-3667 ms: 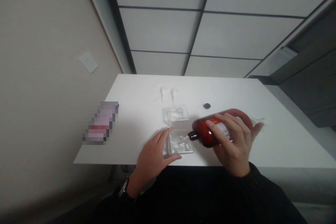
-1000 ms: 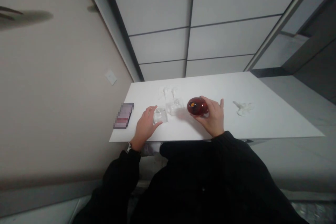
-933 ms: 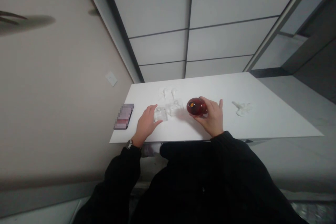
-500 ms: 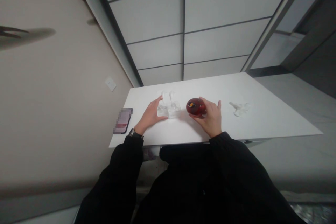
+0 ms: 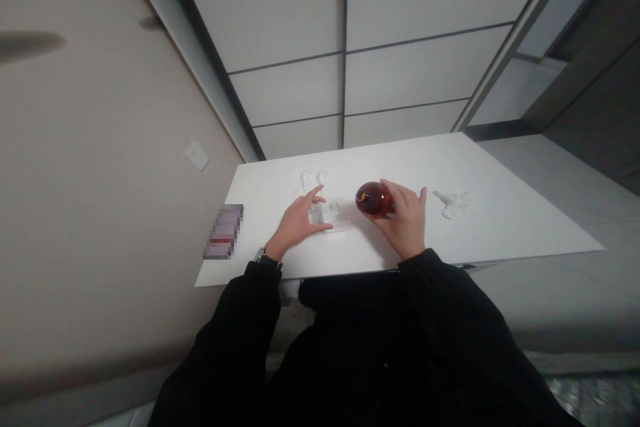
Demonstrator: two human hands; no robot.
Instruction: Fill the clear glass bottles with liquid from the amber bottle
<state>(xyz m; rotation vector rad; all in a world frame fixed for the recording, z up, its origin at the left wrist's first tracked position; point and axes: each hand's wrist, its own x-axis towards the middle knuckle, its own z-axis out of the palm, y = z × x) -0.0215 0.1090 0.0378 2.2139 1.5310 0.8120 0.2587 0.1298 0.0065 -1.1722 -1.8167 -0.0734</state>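
Observation:
My left hand (image 5: pixel 300 219) curves around the left end of a clear plastic box (image 5: pixel 341 221), thumb along the near side and fingers at the far side. Small clear parts sit in or on the box, but their kind is hard to make out. Wrapped around a rounded, glossy red-brown bottle (image 5: pixel 373 200) is my right hand (image 5: pixel 407 217), gripping it from its right side. An orange spot shows on the bottle's end, which faces me. Two small whitish, see-through pieces (image 5: pixel 321 177) lie just beyond the box.
The white table (image 5: pixel 500 213) carries a crumpled white tissue (image 5: pixel 453 204) to the right of my right hand. A blurred-out flat item like a phone (image 5: pixel 223 232) lies near the left edge. Panelled doors (image 5: pixel 300 100) stand behind the table, and a wall (image 5: pixel 100 180) borders the left.
My left hand has moved right and closed around the box, which has shifted slightly right on the table. My right hand still holds the bottle. The view has turned a little.

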